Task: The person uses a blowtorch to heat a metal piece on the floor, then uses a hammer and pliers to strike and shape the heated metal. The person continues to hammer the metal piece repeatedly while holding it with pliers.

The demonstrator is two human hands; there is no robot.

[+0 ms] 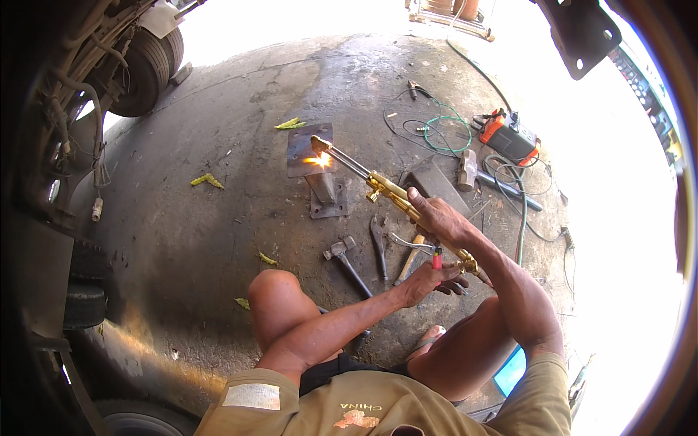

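My right hand [440, 218] is wrapped round the handle of a brass cutting torch [389, 190], its thumb along the top. The torch slants up to the left, and an orange flame [320, 160] burns at its tip. Beside the flame stands a metal bracket [322, 189], a square plate with bolt holes on a short post with a smaller base plate. Lower down, my left hand [425, 282] pinches a red lighter [437, 260] near the torch's rear valve knobs [469, 265]. Its other fingers reach under the torch's rear end, partly hidden.
On the concrete lie a hammer [340, 249], locking pliers [378, 247], a wooden-handled tool [411, 260] and a sledgehammer [467, 171]. An orange-black welding machine [511, 136] with cables stands at the right. Truck wheels [142, 73] are at the left. My bent knees flank the tools.
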